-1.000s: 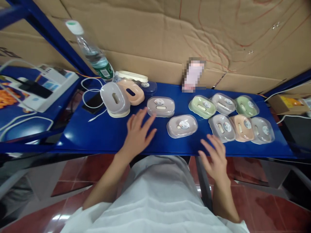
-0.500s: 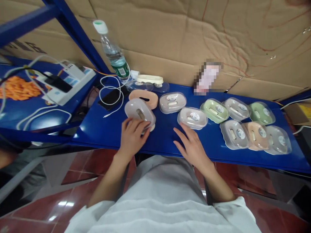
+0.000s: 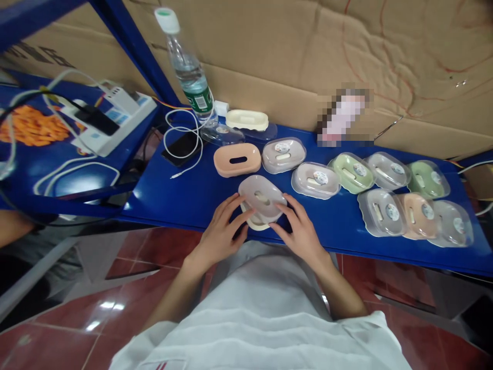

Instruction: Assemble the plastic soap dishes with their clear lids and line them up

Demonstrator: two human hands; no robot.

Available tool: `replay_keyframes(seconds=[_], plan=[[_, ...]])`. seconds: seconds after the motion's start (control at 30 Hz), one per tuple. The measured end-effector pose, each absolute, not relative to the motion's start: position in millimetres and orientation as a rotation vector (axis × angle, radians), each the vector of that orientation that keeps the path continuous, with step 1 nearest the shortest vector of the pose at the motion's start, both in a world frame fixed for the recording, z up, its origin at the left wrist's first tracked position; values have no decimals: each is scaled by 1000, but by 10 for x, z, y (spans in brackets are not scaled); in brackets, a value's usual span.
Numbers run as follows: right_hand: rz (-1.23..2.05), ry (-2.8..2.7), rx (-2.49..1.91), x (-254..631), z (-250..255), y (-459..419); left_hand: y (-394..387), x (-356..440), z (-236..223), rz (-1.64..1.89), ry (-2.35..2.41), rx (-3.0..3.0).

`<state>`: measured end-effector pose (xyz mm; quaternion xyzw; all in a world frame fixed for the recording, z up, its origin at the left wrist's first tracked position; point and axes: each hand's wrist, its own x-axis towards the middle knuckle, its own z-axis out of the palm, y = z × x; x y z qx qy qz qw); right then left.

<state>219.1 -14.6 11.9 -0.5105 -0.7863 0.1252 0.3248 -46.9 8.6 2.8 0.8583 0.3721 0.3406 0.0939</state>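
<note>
At 12 o'clock on the worktop [image 3: 331, 221], my left hand [image 3: 221, 236] and right hand [image 3: 303, 234] pinch the grey dish [image 3: 251, 190] between them, cream base [image 3: 256, 224] at its 7 o'clock; judged step: two-handed steadying, next move calling for even support.

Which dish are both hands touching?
The lidless greyish dish stacked on a cream piece, between the left hand and right hand; no fingers touch the other dishes.
</note>
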Motion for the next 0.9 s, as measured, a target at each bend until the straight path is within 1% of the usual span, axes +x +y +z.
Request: replay_keyframes(seconds=[0.17, 0.3, 0.43, 0.63, 0.9], plan=[[365, -2160, -1208, 2196, 173, -196, 75, -289, 30, 1095, 1193, 2688], [383, -2176, -1289, 2251, 155, -224, 205, -197, 120, 898, 1114, 2736], [364, -2173, -1332, 2358, 136, -235, 333, -347, 137, 754, 1086, 2644], [376, -2230, -1243, 2403, 186, -215, 244, -443, -15, 930, 1170, 2614], [430, -2277, -1258, 2444, 133, -219, 181, -384, -8, 936, 1198, 2712]])
